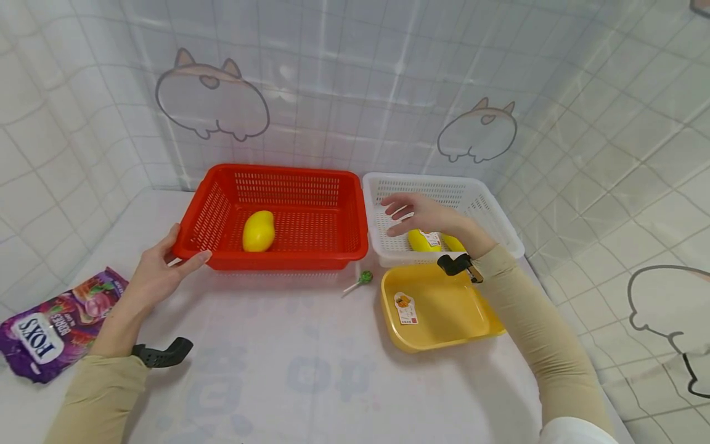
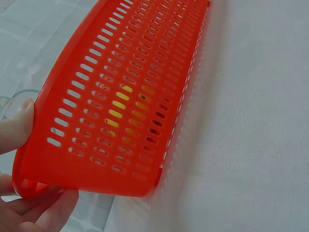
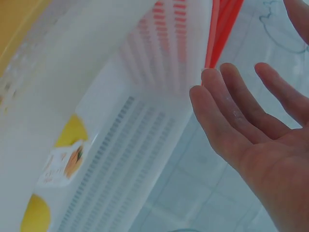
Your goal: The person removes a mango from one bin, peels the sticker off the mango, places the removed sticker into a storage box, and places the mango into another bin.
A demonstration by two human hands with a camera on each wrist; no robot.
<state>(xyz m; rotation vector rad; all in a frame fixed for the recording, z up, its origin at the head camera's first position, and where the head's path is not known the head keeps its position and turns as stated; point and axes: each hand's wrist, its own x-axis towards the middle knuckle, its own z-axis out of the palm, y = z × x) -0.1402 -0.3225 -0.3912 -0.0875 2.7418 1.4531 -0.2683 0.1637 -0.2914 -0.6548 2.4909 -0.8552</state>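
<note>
My left hand [image 1: 158, 271] grips the front left corner of a red slotted plastic basket [image 1: 299, 261]. In the left wrist view, the thumb lies on the basket's rim and the fingers curl under its edge. A single yellow mango [image 1: 258, 231] lies inside and shows through the slots. Over the white slotted basket [image 1: 501, 216] hovers my right hand [image 1: 424, 213], fingers spread and relaxed, holding nothing. Beneath it are yellow fruits [image 1: 421, 242], one with a picture sticker, partly hidden by the hand and wrist.
A yellow tub [image 1: 449, 311] with a sticker inside stands in front of the white basket. A green lollipop [image 1: 365, 277] lies near the gap between baskets. At the left is a purple FOX'S bag [image 1: 63, 324]. Patterned sheeting [image 1: 333, 92] rises behind and at both sides.
</note>
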